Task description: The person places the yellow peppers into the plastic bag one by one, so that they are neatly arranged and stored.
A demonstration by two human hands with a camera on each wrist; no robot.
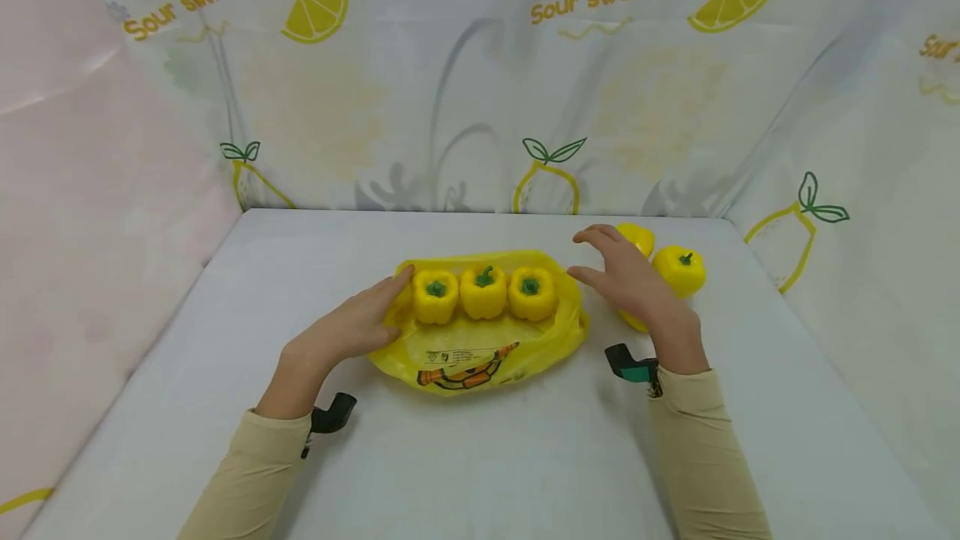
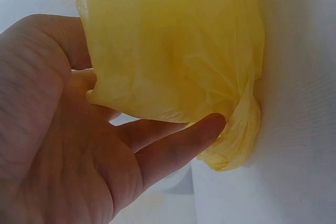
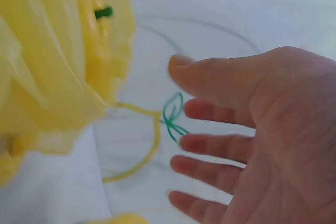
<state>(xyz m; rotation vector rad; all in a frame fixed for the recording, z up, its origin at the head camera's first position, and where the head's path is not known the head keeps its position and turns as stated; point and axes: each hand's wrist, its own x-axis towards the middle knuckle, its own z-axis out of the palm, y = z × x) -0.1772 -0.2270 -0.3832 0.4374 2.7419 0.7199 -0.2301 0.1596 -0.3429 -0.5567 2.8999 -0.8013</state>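
Note:
A yellow plastic bag (image 1: 465, 357) lies on the table with its mouth spread open. Side by side within it sit three yellow bell peppers (image 1: 483, 294) with green stems. My left hand (image 1: 348, 323) rests at the bag's left side, thumb and fingers spread along it; in the left wrist view the plastic hides some fingertips. To the right of the bag, my right hand (image 1: 630, 277) is raised with fingers apart, holding nothing and separate from the bag in the right wrist view (image 3: 247, 135). Loose bell peppers (image 1: 681, 272) lie beyond and beneath this hand, partly covered by it.
A white table (image 1: 480, 465) carries everything. Behind it hangs a pale cloth (image 1: 450, 90) printed with lemons and lettering, and similar cloth stands at both sides. Each wrist wears a small black camera mount (image 1: 333, 413).

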